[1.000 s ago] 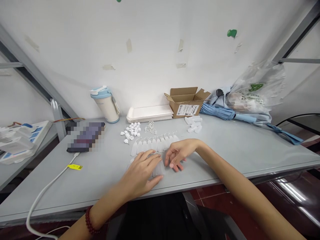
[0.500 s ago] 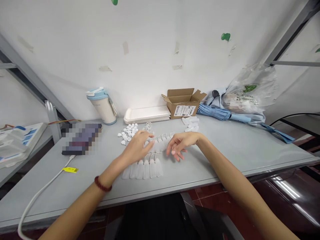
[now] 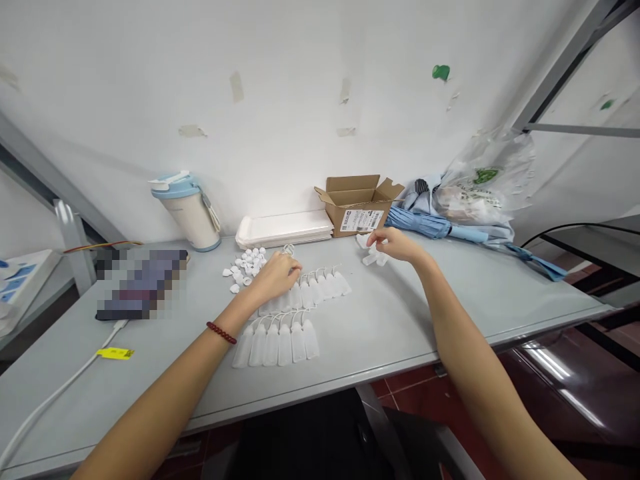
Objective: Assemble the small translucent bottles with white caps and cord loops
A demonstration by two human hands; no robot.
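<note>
Two rows of small translucent white bottles lie on the grey table: a near row [image 3: 278, 341] and a far row [image 3: 320, 287]. My left hand [image 3: 274, 276] rests closed at the left end of the far row, beside a pile of small white caps [image 3: 246, 262]. What its fingers hold is hidden. My right hand [image 3: 394, 244] has reached to the loose white bottles [image 3: 369, 253] in front of the cardboard box [image 3: 356, 204], its fingers curled and touching them.
A white-and-blue jug [image 3: 186, 211] stands at the back left, white trays [image 3: 284, 229] are stacked by the wall. A blue umbrella [image 3: 440, 227] and plastic bag [image 3: 483, 180] lie at the back right. A phone [image 3: 136, 283] with its white cable [image 3: 55, 393] sits left.
My left hand left the near row of bottles and moved up to the far row. My right hand moved away to the loose bottles by the box. The view shifted right.
</note>
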